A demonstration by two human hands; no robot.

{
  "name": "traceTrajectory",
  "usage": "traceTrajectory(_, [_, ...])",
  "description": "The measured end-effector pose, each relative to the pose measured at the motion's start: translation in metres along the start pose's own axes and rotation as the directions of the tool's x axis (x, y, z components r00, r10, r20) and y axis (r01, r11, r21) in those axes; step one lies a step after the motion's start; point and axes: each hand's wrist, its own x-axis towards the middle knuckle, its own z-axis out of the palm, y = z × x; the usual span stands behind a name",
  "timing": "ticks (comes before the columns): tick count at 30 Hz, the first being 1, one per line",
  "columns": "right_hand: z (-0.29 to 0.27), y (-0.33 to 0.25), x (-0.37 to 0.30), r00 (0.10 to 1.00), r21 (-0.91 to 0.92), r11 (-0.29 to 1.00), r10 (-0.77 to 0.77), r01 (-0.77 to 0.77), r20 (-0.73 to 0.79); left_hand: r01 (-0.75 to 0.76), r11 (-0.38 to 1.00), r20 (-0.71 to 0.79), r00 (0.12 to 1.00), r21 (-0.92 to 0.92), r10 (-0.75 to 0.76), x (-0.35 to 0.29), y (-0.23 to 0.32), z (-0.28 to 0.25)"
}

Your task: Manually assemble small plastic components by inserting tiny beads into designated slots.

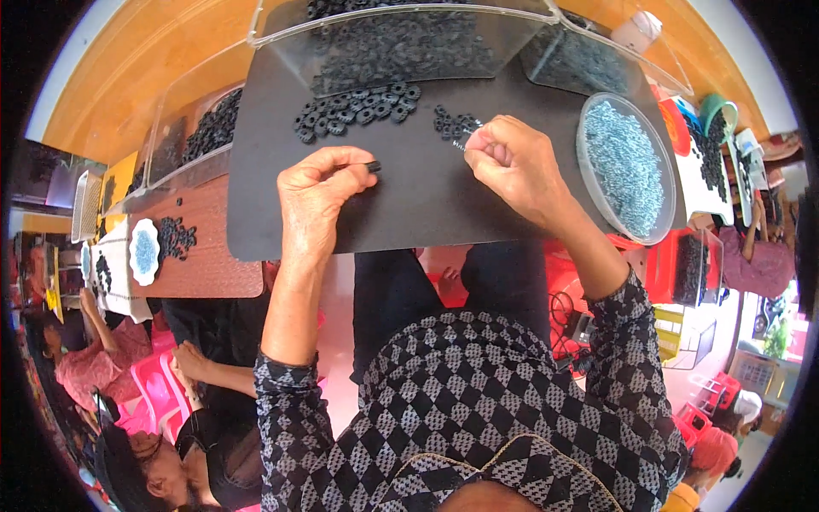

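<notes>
My left hand (320,192) is closed in a pinch over the dark tabletop (409,209). A small black ridged plastic part (373,166) pokes out between its thumb and forefinger. To the right, my right hand (519,164) is closed too, thumb pressed on bent fingers; whatever it may hold is hidden. Just left of its fingertips are a few tiny silvery pins (458,144), beside a small cluster of black parts (445,122). Beyond my left hand lies a larger group of black ring-shaped parts (357,110).
A clear bin (401,51) of black parts stands at the table's far side. On the right sits a round clear tub (589,162) of small pale-blue metallic pieces. At left, a brown table (205,247) bears a white dish (136,266); a co-worker's hand (192,363) is below it.
</notes>
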Motion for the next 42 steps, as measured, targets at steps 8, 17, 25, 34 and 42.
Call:
traceTrajectory(8, [0.023,-0.018,0.000,0.998,0.191,0.981,0.021,-0.031,0.056,-0.011,1.000,-0.026,1.000,-0.008,0.011,-0.011,-0.012,0.016])
traceTrajectory(17, [0.041,-0.004,-0.003,0.998,0.098,0.995,-0.031,0.035,-0.045,-0.582,0.427,0.256,0.751,0.692,0.609,-0.006,-0.028,0.030])
traceTrajectory(25, [0.035,-0.002,-0.010,1.000,0.103,0.995,0.000,0.002,-0.028,-0.493,0.495,0.175,0.812,0.715,0.557,-0.008,-0.031,0.029])
traceTrajectory(34, [0.027,-0.011,-0.014,0.943,0.432,0.846,0.223,-0.312,0.245,-0.501,0.634,0.168,0.843,0.589,0.511,-0.018,-0.023,0.028])
traceTrajectory(42, [0.018,-0.017,-0.010,0.870,0.579,0.670,0.228,-0.466,0.437,-0.501,0.741,0.140,0.857,0.447,0.496,-0.025,-0.021,0.033])
